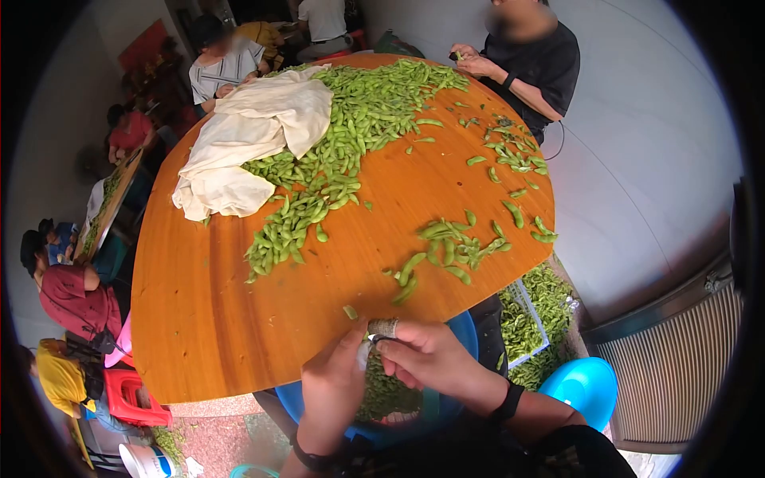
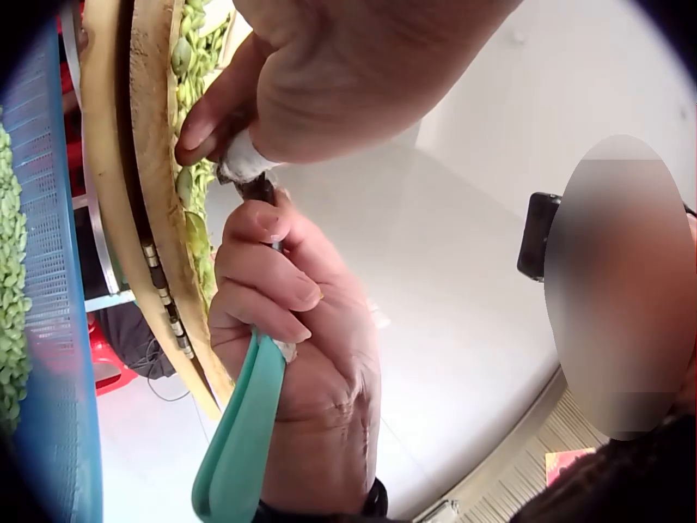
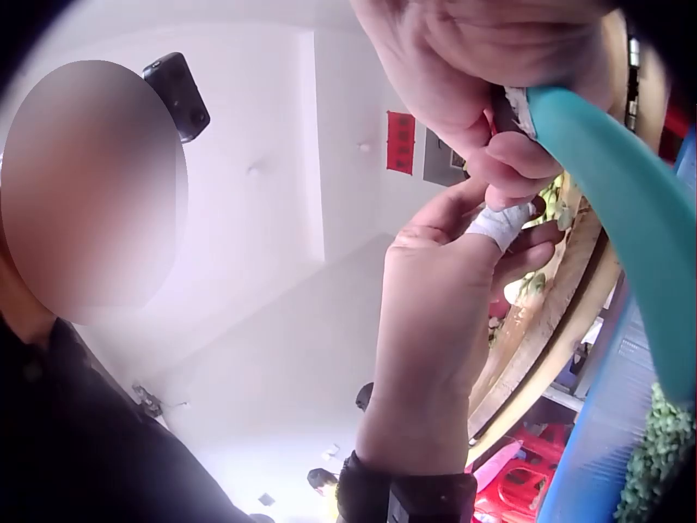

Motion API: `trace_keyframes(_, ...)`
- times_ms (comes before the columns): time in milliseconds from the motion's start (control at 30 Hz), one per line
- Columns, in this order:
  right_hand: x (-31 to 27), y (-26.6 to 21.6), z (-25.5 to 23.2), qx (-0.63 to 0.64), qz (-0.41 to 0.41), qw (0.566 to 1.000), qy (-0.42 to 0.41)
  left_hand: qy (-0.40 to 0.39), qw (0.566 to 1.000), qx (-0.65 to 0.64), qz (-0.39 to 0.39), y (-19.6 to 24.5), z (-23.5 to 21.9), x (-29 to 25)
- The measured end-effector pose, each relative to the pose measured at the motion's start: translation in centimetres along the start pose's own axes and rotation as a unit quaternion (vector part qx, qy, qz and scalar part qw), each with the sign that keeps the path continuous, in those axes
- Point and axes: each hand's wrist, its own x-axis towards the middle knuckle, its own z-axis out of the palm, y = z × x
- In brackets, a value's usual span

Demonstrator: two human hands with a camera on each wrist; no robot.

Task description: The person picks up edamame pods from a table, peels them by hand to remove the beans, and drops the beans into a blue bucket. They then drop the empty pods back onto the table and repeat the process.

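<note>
We see the right grip (image 1: pixel 434 362) with its fingers curled firmly around a tool with teal handle (image 3: pixel 610 185); the handle comes out from the palm side, and a dark tip reaches toward the other hand. The left grip (image 1: pixel 335 382) is just in front of this tip, with a white wrap (image 3: pixel 500 226) on its thumb and the fingers bent near to it. We cannot tell if these fingers pinch something. Directly below both grips we find a blue basin (image 1: pixel 472 338), which contains small green pieces (image 1: pixel 390 390).

Beyond the grips spreads the wooden surface (image 1: pixel 215 319). One short green pod (image 1: pixel 351 312) lies on it, just ahead of the left grip. A loose group of pods (image 1: pixel 454 247) lies ahead and to the right of the right grip, and a large heap of pods (image 1: pixel 382 95) is at the far side, partly under a cream cloth (image 1: pixel 263 119). To the right of the right grip, lower than the surface, we notice more pods (image 1: pixel 522 323) and a bright blue tub (image 1: pixel 586 390).
</note>
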Motion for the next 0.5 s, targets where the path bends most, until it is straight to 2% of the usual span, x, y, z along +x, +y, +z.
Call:
trace_keyframes(100, 0.1, 1.4, 0.0, 0.019, -0.02, 1.0, 0.003, 0.004, 1.0, -0.026, 0.011, -0.1, 0.1, -0.1)
trace_keyframes(200, 0.1, 1.6, 0.1, 0.034, -0.033, 0.999, 0.009, -0.011, 0.999, -0.051, -0.015, -0.2, 0.1, -0.4)
trace_keyframes(400, 0.3, 1.0, 0.2, 0.105, -0.002, 0.994, -0.001, -0.045, 0.983, -0.156, -0.087, -1.0, 0.2, -0.7)
trace_keyframes(467, 0.4, 1.1, 0.2, 0.095, -0.001, 0.996, -0.001, -0.067, 0.95, -0.267, -0.145, -1.1, 0.2, -0.7)
trace_keyframes(500, 0.5, 1.1, 0.2, 0.084, -0.001, 0.996, 0.0, -0.068, 0.95, -0.267, -0.146, -1.1, 0.1, -0.6)
